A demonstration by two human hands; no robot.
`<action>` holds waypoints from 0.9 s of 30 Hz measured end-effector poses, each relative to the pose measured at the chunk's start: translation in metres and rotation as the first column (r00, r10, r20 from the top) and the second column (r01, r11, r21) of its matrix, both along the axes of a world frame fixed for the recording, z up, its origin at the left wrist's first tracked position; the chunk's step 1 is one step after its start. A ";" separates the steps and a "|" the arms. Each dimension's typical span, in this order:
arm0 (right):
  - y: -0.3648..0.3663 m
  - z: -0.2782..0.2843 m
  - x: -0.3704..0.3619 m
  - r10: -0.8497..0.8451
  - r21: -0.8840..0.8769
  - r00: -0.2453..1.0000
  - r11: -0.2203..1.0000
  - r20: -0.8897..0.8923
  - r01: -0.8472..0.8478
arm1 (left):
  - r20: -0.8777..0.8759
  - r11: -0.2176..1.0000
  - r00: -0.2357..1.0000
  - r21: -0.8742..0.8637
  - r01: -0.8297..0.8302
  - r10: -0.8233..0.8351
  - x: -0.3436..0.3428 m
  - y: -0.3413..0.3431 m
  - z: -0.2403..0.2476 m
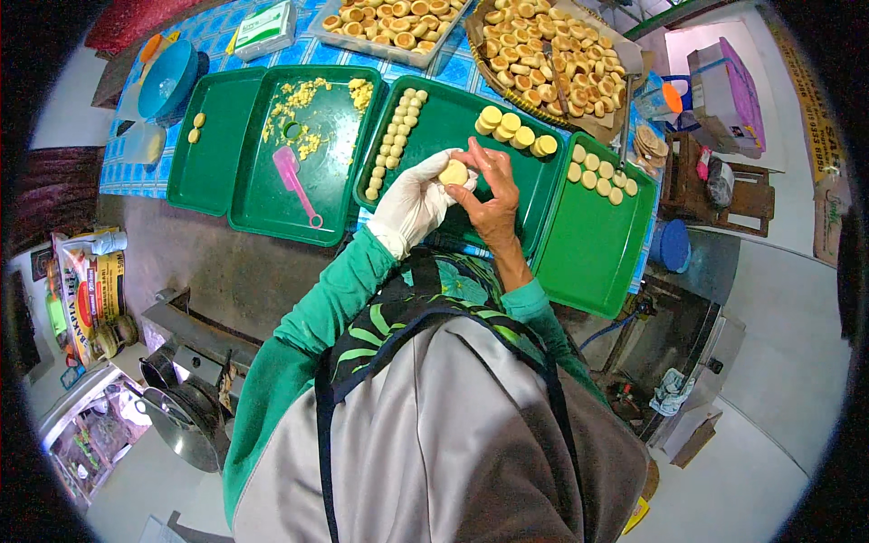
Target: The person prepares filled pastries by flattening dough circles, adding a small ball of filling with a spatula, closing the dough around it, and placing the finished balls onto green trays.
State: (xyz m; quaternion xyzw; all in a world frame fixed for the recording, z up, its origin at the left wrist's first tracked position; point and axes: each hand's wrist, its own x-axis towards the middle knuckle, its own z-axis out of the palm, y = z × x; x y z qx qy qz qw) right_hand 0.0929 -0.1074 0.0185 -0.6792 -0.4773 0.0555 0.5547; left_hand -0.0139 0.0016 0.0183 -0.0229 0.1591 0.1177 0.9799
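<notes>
Two hands (412, 201) (494, 195) meet around pale dough (453, 173).

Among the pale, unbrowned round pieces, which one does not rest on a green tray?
The pale piece in the gloved left hand, with the bare right hand at it; the others rest on green trays.

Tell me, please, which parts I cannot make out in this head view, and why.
All in the head view:
Underside of the pale round piece: hidden by the white-gloved left hand.
Far part of the round woven basket: cut off by the upper edge.
Lowest golden-brown round pastries there: hidden by those on top.
Single yellow crumbs in the green rectangular tray: too small to count.
</notes>
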 end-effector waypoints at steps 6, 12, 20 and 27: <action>0.001 -0.003 -0.003 0.044 -0.014 0.998 0.999 -0.046 -0.045 | -0.040 0.990 0.998 0.137 -0.040 0.046 -0.004 -0.001 -0.001; 0.008 -0.004 -0.012 0.053 0.014 0.995 0.999 -0.081 -0.052 | -0.177 0.950 0.970 0.294 -0.108 0.165 0.001 -0.001 -0.013; 0.013 0.001 -0.011 0.078 -0.016 0.997 0.997 -0.013 -0.078 | -0.074 0.987 0.988 0.094 -0.131 0.138 -0.001 0.001 -0.002; 0.017 -0.003 -0.012 -0.066 0.056 0.997 0.996 -0.039 0.068 | 0.112 0.998 0.992 0.018 -0.054 0.051 -0.002 0.000 -0.008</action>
